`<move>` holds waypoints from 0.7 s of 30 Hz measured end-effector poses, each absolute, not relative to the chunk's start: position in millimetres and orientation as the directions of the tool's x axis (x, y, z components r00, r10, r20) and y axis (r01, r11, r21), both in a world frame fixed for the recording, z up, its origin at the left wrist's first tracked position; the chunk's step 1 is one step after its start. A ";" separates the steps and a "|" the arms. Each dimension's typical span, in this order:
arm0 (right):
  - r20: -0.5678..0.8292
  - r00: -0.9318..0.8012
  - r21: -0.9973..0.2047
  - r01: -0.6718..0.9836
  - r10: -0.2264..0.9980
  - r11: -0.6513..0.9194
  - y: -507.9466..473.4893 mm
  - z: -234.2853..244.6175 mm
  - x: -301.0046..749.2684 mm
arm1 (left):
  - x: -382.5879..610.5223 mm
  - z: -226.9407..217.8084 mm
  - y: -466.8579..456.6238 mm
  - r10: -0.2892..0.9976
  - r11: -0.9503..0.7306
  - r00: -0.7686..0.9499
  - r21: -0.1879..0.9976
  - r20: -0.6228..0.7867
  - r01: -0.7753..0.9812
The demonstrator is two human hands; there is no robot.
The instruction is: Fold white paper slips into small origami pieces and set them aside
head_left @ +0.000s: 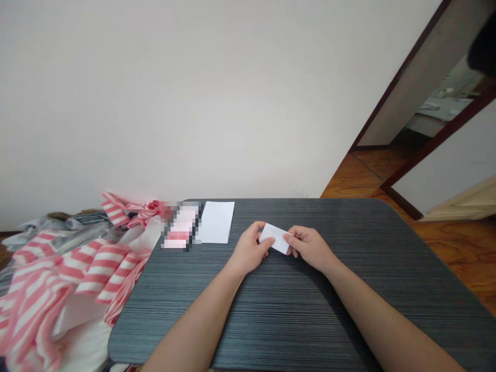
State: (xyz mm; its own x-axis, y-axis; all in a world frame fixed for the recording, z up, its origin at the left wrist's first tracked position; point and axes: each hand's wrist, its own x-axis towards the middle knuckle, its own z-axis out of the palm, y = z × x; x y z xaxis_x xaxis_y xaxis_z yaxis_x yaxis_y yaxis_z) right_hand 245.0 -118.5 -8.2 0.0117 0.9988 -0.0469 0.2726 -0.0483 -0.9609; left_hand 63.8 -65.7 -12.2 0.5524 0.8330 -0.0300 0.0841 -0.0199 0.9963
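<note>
Both hands hold a small folded white paper (275,238) just above the dark striped table (349,289). My left hand (250,250) pinches its left end with thumb and fingers closed. At the paper's right end, my right hand (308,247) grips it with fingers curled. Both forearms reach in from the bottom edge.
A white sheet of paper (216,222) lies flat at the table's far left, beside a blurred pink and white item (181,227). Red and white striped cloth (58,279) is heaped left of the table. A wall stands behind; wooden floor and a doorway (437,113) are at right.
</note>
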 end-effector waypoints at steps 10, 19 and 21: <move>-0.109 -0.080 -0.959 0.272 0.991 -0.083 -120.1 -2.8 242.1 | 64.3 -11.9 -67.5 0.837 -0.037 0.546 0.993 -0.032 0.114; -0.142 -0.085 -0.958 0.264 0.986 -0.115 -119.6 -3.2 243.2 | 64.5 -12.1 -65.6 0.832 -0.012 0.554 0.996 -0.037 0.085; -0.151 -0.069 -0.962 0.240 0.986 -0.131 -119.1 -5.0 245.4 | 64.7 -12.6 -64.8 0.834 0.006 0.551 0.997 -0.044 0.071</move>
